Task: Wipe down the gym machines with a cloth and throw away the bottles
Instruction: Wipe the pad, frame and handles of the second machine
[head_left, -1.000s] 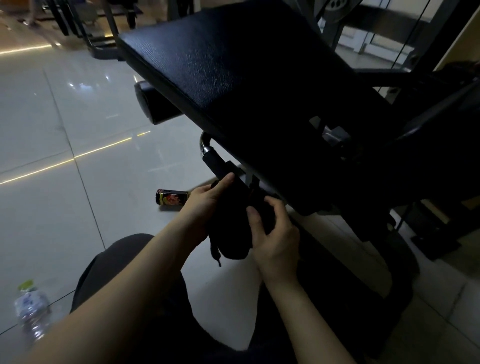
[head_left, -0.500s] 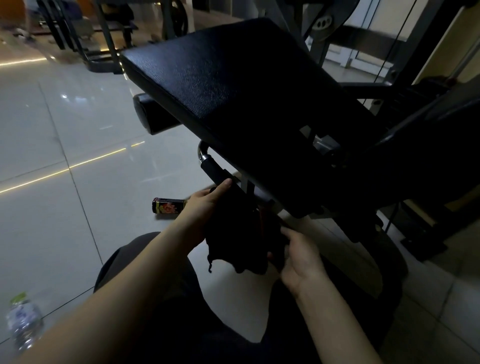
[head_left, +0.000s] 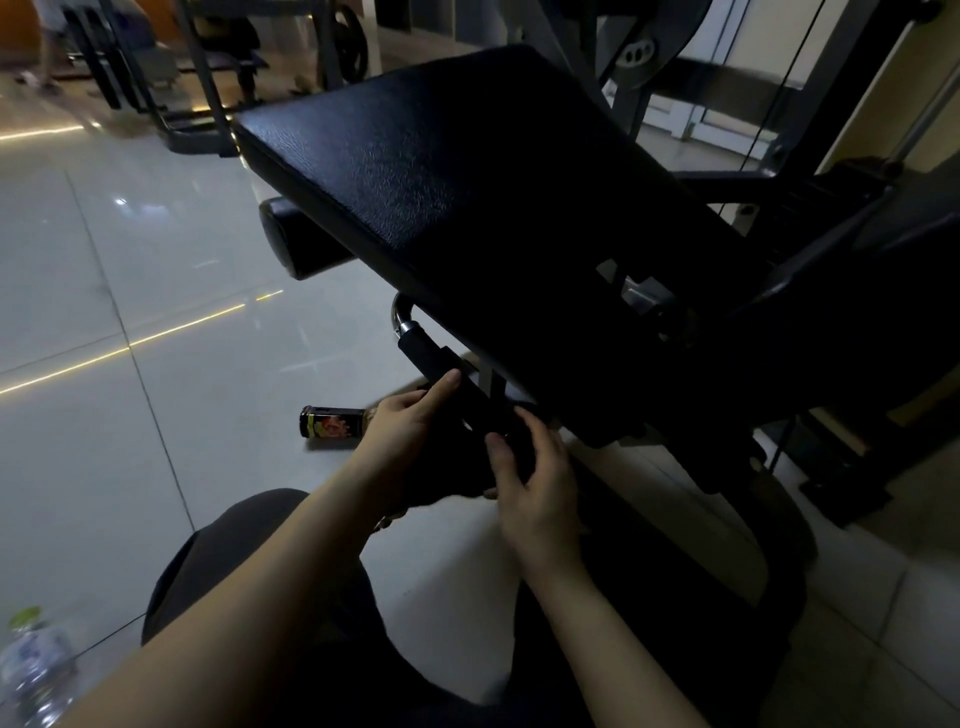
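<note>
Clear bottle (head_left: 31, 670) partly beyond the left edge; cloth (head_left: 453, 470) indistinct in shadow.

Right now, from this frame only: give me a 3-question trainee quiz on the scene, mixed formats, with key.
1. Multiple choice: what do the left hand and right hand hold at the machine's handle? A) a spray bottle B) a dark cloth C) a paper roll
2. True or false: the small dark bottle stands upright on the black pad.
3. Fill in: the clear bottle at lower left has a ____ cap.

Key: 1 B. 2 False: it lies on its side on the floor. 3 green.
</note>
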